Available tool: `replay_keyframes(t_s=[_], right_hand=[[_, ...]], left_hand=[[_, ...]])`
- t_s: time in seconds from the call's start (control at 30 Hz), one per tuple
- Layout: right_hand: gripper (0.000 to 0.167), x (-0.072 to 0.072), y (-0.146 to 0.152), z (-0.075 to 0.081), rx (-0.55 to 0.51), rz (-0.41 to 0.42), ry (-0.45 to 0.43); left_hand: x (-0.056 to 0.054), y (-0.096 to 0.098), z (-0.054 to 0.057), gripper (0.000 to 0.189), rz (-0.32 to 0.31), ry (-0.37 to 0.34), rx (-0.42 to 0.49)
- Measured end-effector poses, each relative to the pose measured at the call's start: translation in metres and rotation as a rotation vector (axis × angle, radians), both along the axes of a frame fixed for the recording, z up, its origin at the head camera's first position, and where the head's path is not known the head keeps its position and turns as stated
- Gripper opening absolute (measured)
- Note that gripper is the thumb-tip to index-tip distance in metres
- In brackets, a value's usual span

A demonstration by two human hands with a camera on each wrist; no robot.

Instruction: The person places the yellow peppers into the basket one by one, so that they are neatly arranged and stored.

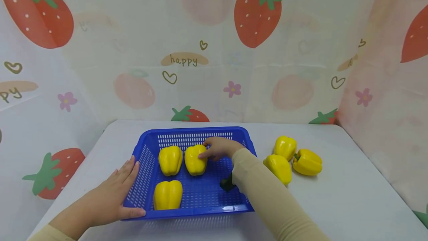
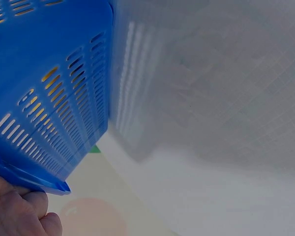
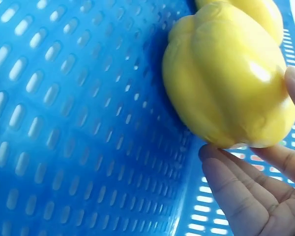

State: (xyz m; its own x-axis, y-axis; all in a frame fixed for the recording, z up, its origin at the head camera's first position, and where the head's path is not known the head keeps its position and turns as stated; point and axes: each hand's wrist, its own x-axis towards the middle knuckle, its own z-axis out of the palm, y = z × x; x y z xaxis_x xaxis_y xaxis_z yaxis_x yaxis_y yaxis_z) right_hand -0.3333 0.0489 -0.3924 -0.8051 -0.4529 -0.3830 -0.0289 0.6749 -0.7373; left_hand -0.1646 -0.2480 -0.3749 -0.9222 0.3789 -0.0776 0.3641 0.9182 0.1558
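A blue plastic basket (image 1: pixel 200 213) with slotted walls holds several yellow bell peppers. My left hand (image 1: pixel 112 192) grips its left side at the front corner, thumb over the front rim; in the left wrist view, the fingers (image 2: pixel 37 201) curl at the rim. My right hand (image 1: pixel 220 148) reaches inside and holds a yellow bell pepper (image 1: pixel 194 161) by its right side, with the thumb and fingertips against it in the right wrist view. Left of this pepper stands another yellow bell pepper (image 1: pixel 170 161), and a third yellow bell pepper (image 1: pixel 168 195) sits at the front left corner.
On the white table (image 1: pixel 344 196), right of the basket, three more yellow peppers (image 1: pixel 307 162) lie grouped together. A small dark object (image 1: pixel 227 183) shows under the right sleeve (image 1: pixel 264 189). A strawberry-print curtain (image 1: pixel 214 92) hangs behind the table and along both sides.
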Motion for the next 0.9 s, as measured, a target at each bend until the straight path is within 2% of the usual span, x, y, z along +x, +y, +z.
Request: replay_keyframes(t_s=[0.27,0.53,0.63,0.9], right_hand=[[0.052,-0.001,0.002,0.003,0.003,-0.041,0.003],[0.042,-0.001,0.007,0.015,-0.045,-0.102,0.012],[0.041,-0.002,0.009,0.021,-0.075,-0.097,0.012],[0.051,0.001,0.015,0.039,-0.111,-0.036,0.026]], left_hand=[[0.001,0.000,0.000,0.121,0.003,-0.014,0.004],[0.001,0.000,0.000,0.121,-0.002,-0.008,-0.001],[0.001,0.000,0.000,0.121,0.003,-0.008,0.003],[0.000,0.000,-0.001,0.121,0.016,-0.017,0.008]])
